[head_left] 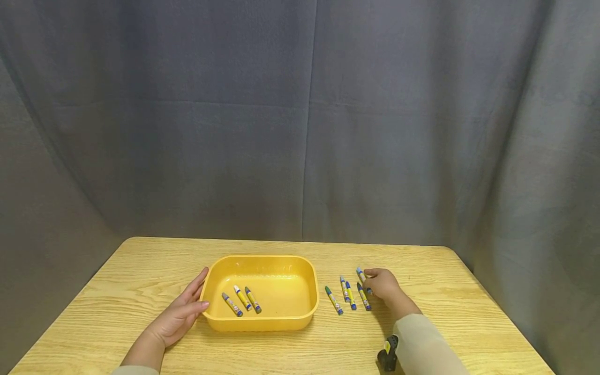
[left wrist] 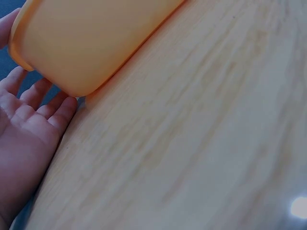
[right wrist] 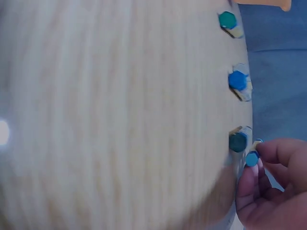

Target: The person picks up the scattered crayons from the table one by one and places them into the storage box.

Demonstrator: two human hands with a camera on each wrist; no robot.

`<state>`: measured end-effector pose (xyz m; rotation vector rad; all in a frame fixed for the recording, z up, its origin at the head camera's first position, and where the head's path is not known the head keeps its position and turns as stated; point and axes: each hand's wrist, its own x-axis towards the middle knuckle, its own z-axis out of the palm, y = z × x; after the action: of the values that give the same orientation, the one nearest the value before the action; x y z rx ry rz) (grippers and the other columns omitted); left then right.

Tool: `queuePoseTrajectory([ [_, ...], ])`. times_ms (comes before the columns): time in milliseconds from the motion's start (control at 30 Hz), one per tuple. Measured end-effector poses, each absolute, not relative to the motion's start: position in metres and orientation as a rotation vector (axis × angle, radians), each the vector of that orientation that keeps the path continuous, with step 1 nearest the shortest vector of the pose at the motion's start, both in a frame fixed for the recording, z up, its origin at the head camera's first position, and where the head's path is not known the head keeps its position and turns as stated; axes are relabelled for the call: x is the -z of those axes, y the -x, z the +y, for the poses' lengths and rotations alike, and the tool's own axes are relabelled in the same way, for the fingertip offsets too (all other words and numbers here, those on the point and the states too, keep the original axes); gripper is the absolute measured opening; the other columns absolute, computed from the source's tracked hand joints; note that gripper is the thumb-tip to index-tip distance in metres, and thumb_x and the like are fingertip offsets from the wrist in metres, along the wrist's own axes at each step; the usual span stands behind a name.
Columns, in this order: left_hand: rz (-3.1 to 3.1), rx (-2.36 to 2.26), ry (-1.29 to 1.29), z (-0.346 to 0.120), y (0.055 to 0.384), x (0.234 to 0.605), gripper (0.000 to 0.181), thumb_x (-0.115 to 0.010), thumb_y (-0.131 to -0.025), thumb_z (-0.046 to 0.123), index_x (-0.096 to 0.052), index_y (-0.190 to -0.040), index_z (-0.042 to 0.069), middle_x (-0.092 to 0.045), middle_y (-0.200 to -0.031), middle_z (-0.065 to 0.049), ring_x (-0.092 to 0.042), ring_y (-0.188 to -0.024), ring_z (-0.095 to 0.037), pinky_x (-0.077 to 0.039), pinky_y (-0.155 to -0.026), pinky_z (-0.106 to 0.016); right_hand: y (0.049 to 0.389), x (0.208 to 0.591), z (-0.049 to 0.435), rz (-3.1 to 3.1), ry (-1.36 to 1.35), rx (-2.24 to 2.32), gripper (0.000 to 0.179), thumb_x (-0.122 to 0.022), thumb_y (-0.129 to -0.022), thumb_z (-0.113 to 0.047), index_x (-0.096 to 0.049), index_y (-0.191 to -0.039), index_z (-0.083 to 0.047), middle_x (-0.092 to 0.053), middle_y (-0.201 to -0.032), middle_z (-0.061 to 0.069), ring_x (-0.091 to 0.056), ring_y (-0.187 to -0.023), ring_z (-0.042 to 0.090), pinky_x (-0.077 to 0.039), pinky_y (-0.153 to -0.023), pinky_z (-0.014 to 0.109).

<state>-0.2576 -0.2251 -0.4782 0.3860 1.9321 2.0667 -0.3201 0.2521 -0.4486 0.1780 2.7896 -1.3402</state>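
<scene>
My left hand rests on the left end of the yellow tray, its thumb on the rim. In the left wrist view the fingers touch the outer wall, fairly straight. My right hand pinches a light blue crayon between thumb and fingers at the right of the group; its blue end shows in the right wrist view. Beside it on the table lie a dark crayon, a blue crayon, a pale crayon and a green crayon.
Inside the tray lie a grey crayon, a white-tipped crayon and an olive crayon. Everything stands on a light wooden table. A grey curtain hangs behind it. A black strap piece sits at the right sleeve.
</scene>
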Motion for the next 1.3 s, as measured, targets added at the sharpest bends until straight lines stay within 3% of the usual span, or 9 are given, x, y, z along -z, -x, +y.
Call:
queuePoseTrajectory([
  [100, 1.934, -2.060, -0.387, -0.225, 0.258, 0.478, 0.088, -0.052, -0.095, 0.012, 0.008, -0.158, 0.021, 0.010, -0.165, -0.015, -0.040, -0.115, 0.025, -0.036, -0.096, -0.005, 0.319, 0.446, 0.255, 2.695, -0.203, 1.476, 0.047, -0.051, -0.091, -0.001, -0.049, -0.137, 0.009, -0.063, -0.097, 0.018, -0.043, -0.058, 0.009, -0.043, -0.058, 0.021],
  [267, 1.942, -2.052, -0.375, -0.226, 0.258, 0.479, 0.087, -0.052, -0.095, 0.012, 0.007, -0.158, 0.023, 0.009, -0.166, -0.014, -0.039, -0.117, 0.023, -0.036, -0.096, -0.006, 0.319, 0.436, 0.254, 2.610, -0.187, 1.594, 0.048, -0.052, -0.095, -0.008, -0.047, -0.141, 0.005, -0.051, -0.083, 0.001, -0.045, -0.064, 0.010, -0.048, -0.067, 0.026],
  [400, 1.953, -2.049, -0.371, -0.226, 0.258, 0.480, 0.087, -0.052, -0.095, 0.013, 0.006, -0.159, 0.023, 0.008, -0.166, -0.014, -0.036, -0.126, 0.015, -0.036, -0.097, -0.006, 0.317, 0.427, 0.246, 2.588, -0.134, 1.620, 0.048, -0.052, -0.096, -0.011, -0.046, -0.142, 0.003, -0.059, -0.108, 0.018, -0.056, -0.088, 0.020, -0.055, -0.086, 0.037],
  [467, 1.951, -2.049, -0.373, -0.226, 0.258, 0.480, 0.087, -0.052, -0.095, 0.013, 0.007, -0.158, 0.023, 0.008, -0.166, -0.014, -0.035, -0.126, 0.016, -0.036, -0.097, -0.006, 0.315, 0.422, 0.240, 2.560, -0.101, 1.648, 0.049, -0.051, -0.097, -0.012, -0.045, -0.143, 0.002, -0.052, -0.131, 0.024, -0.054, -0.105, 0.027, -0.053, -0.094, 0.041],
  [533, 1.955, -2.053, -0.364, -0.226, 0.258, 0.480, 0.087, -0.052, -0.095, 0.013, 0.006, -0.159, 0.024, 0.007, -0.166, -0.014, -0.038, -0.124, 0.016, -0.036, -0.096, -0.007, 0.315, 0.418, 0.233, 2.533, -0.077, 1.676, 0.049, -0.050, -0.097, -0.011, -0.044, -0.144, 0.001, -0.047, -0.139, 0.027, -0.051, -0.115, 0.031, -0.051, -0.097, 0.041],
  [833, 1.945, -2.060, -0.415, -0.226, 0.259, 0.480, 0.086, -0.051, -0.096, 0.012, 0.008, -0.158, 0.021, 0.009, -0.165, -0.017, -0.039, -0.116, 0.023, -0.037, -0.096, -0.006, 0.317, 0.400, 0.194, 2.476, 0.043, 1.746, 0.048, -0.052, -0.096, -0.010, -0.048, -0.143, -0.002, -0.053, -0.136, 0.025, -0.054, -0.117, 0.030, -0.053, -0.094, 0.040],
  [1033, 1.966, -2.057, -0.388, -0.227, 0.259, 0.481, 0.086, -0.052, -0.095, 0.013, 0.006, -0.159, 0.023, 0.007, -0.165, -0.016, -0.028, -0.140, 0.003, -0.036, -0.097, -0.006, 0.316, 0.393, 0.167, 2.423, 0.097, 1.788, 0.045, -0.055, -0.095, -0.010, -0.053, -0.140, -0.003, -0.053, -0.137, 0.022, -0.055, -0.111, 0.026, -0.055, -0.090, 0.036],
  [1233, 1.942, -2.069, -0.377, -0.225, 0.258, 0.481, 0.087, -0.053, -0.095, 0.012, 0.006, -0.159, 0.022, 0.009, -0.165, -0.015, -0.037, -0.127, 0.017, -0.036, -0.096, -0.005, 0.312, 0.392, 0.139, 2.369, 0.165, 1.803, 0.043, -0.057, -0.094, -0.009, -0.056, -0.137, -0.004, -0.057, -0.132, 0.020, -0.059, -0.108, 0.027, -0.055, -0.091, 0.039],
  [1300, 1.931, -2.076, -0.391, -0.226, 0.258, 0.481, 0.088, -0.052, -0.095, 0.011, 0.007, -0.158, 0.021, 0.010, -0.165, -0.016, -0.029, -0.142, 0.002, -0.036, -0.096, -0.005, 0.311, 0.392, 0.129, 2.356, 0.189, 1.796, 0.043, -0.057, -0.094, -0.009, -0.056, -0.136, -0.004, -0.059, -0.127, 0.021, -0.059, -0.108, 0.029, -0.054, -0.091, 0.040],
])
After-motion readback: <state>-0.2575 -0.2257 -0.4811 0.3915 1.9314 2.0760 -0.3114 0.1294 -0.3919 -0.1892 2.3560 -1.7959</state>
